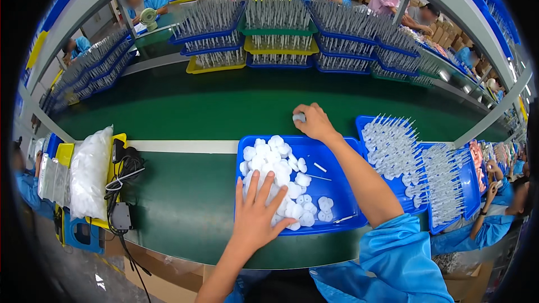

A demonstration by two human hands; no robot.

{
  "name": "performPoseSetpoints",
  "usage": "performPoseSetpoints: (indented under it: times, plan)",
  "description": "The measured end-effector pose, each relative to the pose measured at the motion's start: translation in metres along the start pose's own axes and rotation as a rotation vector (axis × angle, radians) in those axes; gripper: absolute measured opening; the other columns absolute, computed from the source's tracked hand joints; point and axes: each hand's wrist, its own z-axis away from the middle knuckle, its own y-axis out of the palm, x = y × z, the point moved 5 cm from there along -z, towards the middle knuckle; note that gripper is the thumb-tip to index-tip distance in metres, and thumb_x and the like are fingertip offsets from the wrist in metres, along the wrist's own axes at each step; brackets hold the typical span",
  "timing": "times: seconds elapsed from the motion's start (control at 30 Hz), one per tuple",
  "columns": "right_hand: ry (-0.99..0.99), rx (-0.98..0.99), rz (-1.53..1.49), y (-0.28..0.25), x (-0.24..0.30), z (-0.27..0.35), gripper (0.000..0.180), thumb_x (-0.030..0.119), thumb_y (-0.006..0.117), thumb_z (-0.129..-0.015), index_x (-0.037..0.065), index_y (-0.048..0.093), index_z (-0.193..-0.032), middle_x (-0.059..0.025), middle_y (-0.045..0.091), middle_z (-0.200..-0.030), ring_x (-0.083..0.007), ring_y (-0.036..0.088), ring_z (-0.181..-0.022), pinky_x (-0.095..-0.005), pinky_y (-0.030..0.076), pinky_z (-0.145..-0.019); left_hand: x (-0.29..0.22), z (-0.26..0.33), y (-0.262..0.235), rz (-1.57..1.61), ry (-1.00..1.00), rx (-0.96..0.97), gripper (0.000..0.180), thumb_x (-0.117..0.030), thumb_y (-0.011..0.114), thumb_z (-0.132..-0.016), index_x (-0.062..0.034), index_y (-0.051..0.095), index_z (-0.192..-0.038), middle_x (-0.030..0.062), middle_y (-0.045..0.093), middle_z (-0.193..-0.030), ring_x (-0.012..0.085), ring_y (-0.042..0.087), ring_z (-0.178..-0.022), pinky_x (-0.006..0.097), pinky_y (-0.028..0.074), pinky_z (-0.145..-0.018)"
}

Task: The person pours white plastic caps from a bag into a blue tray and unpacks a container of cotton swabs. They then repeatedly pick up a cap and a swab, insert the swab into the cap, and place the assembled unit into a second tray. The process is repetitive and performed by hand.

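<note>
A blue tray (317, 148) stands at the front edge of the table, its left part heaped with white scalloped plastic discs (273, 154). My left hand (254, 219) lies on the heap with fingers spread, palm down. Beyond the tray, over the green belt, my right hand (316, 123) has its fingers curled round a small whitish piece (300, 117); its exact kind is hard to make out. A few discs (325, 209) lie apart from the heap, near a thin white stick (343, 219) and a short white tube (320, 166).
To the right, blue trays hold rows of grey-white pieces with thin stems (390, 146). Stacked trays of upright stemmed pieces (278, 14) line the belt's far side. At left are a clear plastic bag (90, 174) and black cables (117, 185). Co-workers sit around the line.
</note>
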Motion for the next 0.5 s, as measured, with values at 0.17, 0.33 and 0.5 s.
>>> performPoseSetpoints:
  times: [0.17,0.33,0.5]
  plan:
    - [-0.308,-0.41,-0.309,-0.057,0.103,0.065,0.03,0.015,0.073,-0.082,0.011,0.071,-0.112,-0.0135,0.059,-0.101,-0.032,0.062,-0.087,-0.0398,0.053,-0.074,0.023,0.002,-0.026,0.124,-0.049,-0.198,0.091,-0.059,0.07,-0.082,-0.0038,0.043,-0.148,0.0267,0.03,-0.158,0.0446,0.028,-0.146,0.061,0.019,-0.117]
    - [-0.497,-0.095,-0.277,-0.023,0.107,0.104,0.036,0.013,0.068,-0.089,0.005,0.066,-0.124,-0.019,0.065,-0.109,-0.0354,0.06,-0.106,-0.0435,0.048,-0.093,0.027,-0.011,0.003,0.36,-0.142,-0.197,0.093,-0.055,0.069,-0.085,0.0007,0.035,-0.151,0.0274,0.029,-0.158,0.0455,0.03,-0.145,0.054,0.026,-0.117]
    - [-0.084,-0.316,-0.254,-0.09,0.044,0.144,0.032,0.017,0.062,-0.095,0.001,0.064,-0.122,-0.0224,0.064,-0.113,-0.0396,0.061,-0.108,-0.0455,0.049,-0.094,0.031,0.002,-0.01,0.514,-0.177,-0.337,0.079,-0.046,0.068,-0.09,0.0013,0.042,-0.147,0.0241,0.035,-0.156,0.0416,0.038,-0.142,0.048,0.033,-0.115]
